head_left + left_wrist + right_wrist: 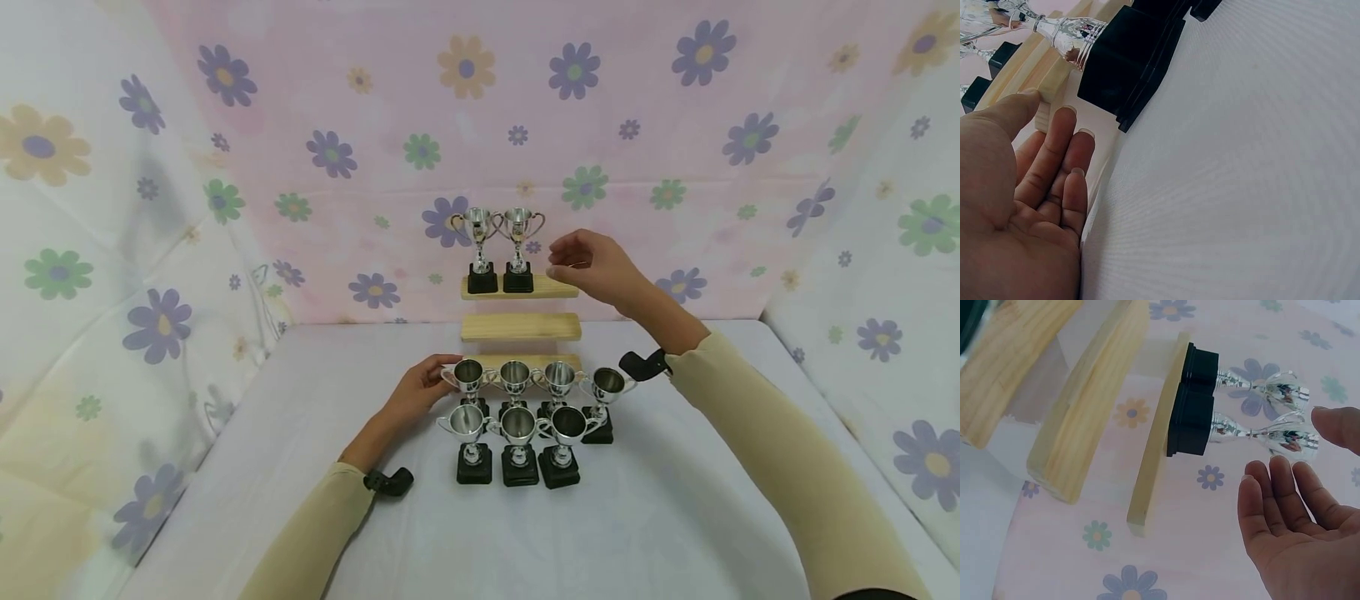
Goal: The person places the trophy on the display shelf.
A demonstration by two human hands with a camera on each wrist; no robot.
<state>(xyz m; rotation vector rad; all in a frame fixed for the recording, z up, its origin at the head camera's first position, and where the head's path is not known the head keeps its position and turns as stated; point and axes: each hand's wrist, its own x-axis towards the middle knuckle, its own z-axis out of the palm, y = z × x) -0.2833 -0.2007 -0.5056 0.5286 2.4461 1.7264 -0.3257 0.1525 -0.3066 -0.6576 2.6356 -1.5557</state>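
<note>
Two silver trophy cups on black bases, a left trophy (480, 250) and a right trophy (518, 250), stand side by side on the top wooden shelf (557, 287). My right hand (596, 265) hovers just right of them, fingers loosely bent with nothing between them; the right wrist view shows a gap to the nearer trophy (1263, 433). My left hand (417, 390) is at the left end of the lowest shelf (540, 362). In the left wrist view its thumb (1019, 109) lies against the board's end (1054, 80), its other fingers loosely bent below a trophy base (1119, 65).
Several more trophies (518, 446) stand upright in two rows on the white-covered table (315, 517), in front of the shelves and partly hiding the lowest one. A middle shelf (521, 327) bears nothing. Flowered cloth (397, 92) hangs behind and at both sides.
</note>
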